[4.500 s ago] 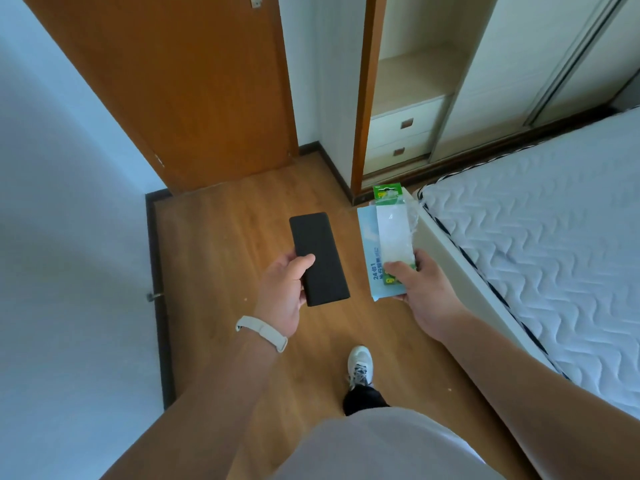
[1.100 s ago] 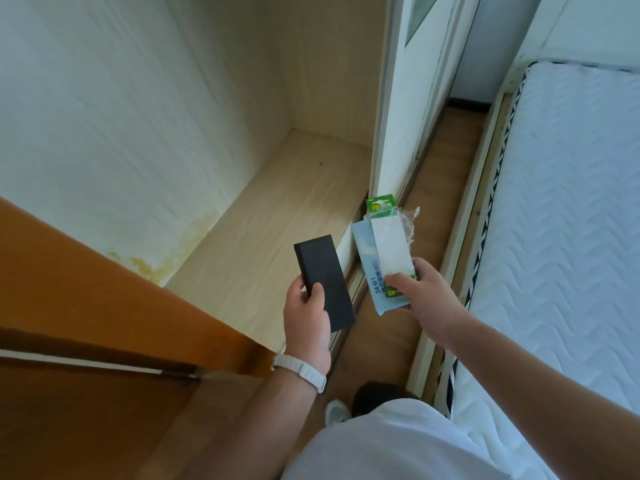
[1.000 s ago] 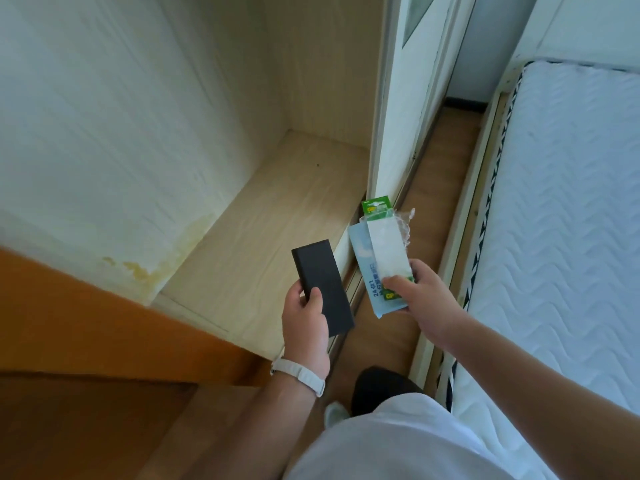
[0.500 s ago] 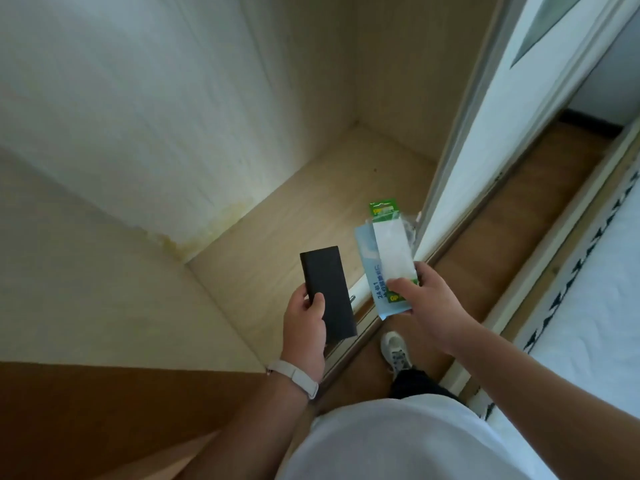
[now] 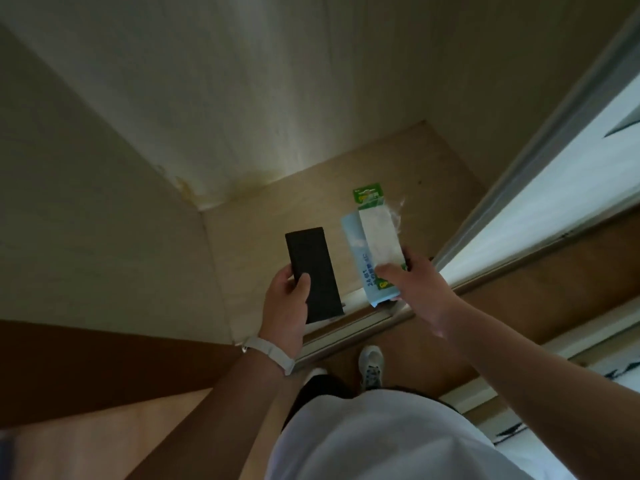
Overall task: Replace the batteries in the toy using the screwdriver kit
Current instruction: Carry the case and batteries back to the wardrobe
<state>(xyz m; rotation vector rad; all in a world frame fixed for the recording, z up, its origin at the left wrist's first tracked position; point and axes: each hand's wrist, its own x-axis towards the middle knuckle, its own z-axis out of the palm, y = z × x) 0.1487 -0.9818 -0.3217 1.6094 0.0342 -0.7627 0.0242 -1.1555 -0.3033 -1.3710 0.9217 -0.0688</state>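
Observation:
My left hand (image 5: 286, 303) grips a flat black rectangular case (image 5: 312, 273) by its lower end, held upright over the wardrobe floor. My right hand (image 5: 415, 289) pinches a stack of packages: a light-blue screwdriver kit box (image 5: 360, 258) with blue print, a white packet on top, and behind them a green battery card (image 5: 368, 196) in crinkled clear plastic. Both hands are side by side, about a hand's width apart. No toy is in view.
I stand at an open wardrobe with a pale wood floor (image 5: 277, 216) and stained back corner. The sliding door (image 5: 540, 188) and its floor track run on the right. A dark wood panel (image 5: 104, 368) is at lower left; my shoes (image 5: 370, 367) are on the brown floor.
The view has swung from the room's door and bed into the open wardrobe compartment. Both hands kept the same items and moved over the wardrobe floor.

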